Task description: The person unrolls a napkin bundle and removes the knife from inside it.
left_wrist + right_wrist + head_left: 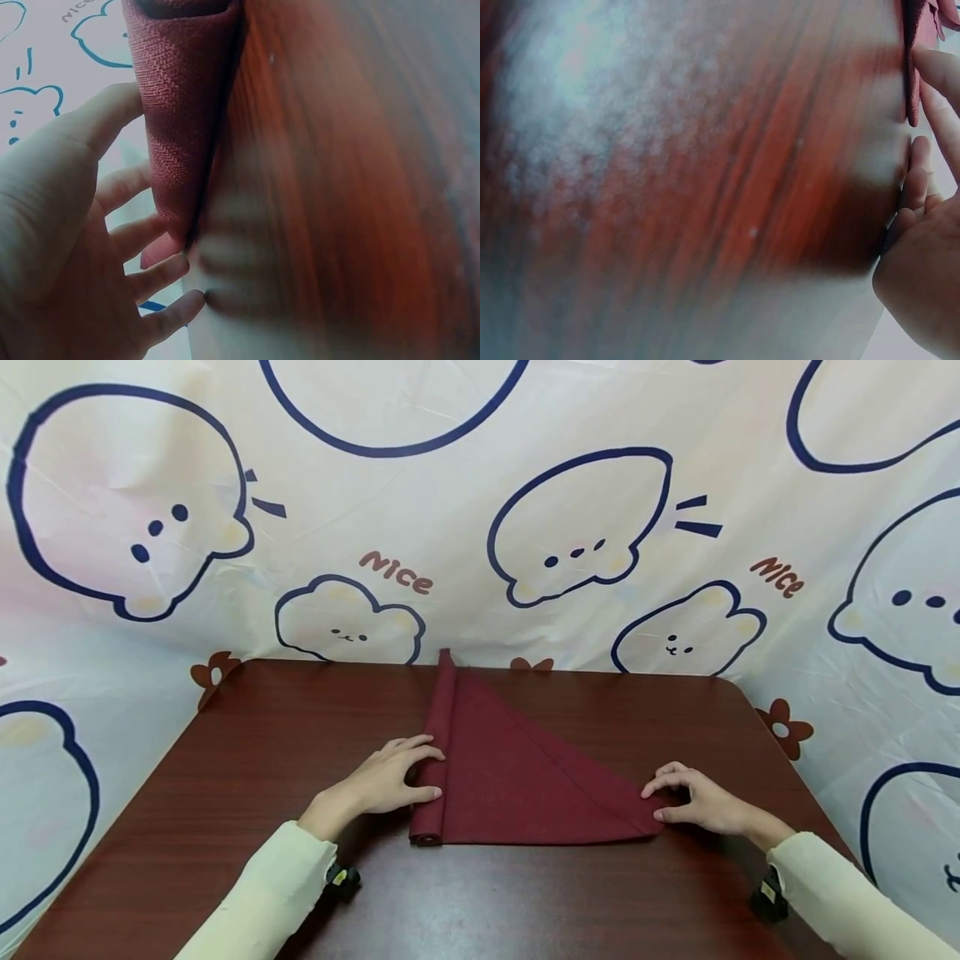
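Observation:
A dark red cloth [510, 785] lies on the table, its left side rolled into a narrow tube [429, 806] and its flat part tapering to a corner at the right. My left hand [384, 778] rests on the roll, with fairly straight fingers spread along it. In the left wrist view, the thumb and fingers lie against the woven roll [176, 97], whose near end shows. Over at the right corner, my right hand [705, 802] touches the cloth with thumb and index finger, their tips apart. Only an edge of the cloth [913, 82] shows in the right wrist view.
The brown wooden table [540, 902] extends around the cloth on all sides. A white printed sheet [450, 518] hangs behind the table and along both sides. The far end of the roll reaches the table's back edge. Small dark devices [770, 897] sit at both wrists.

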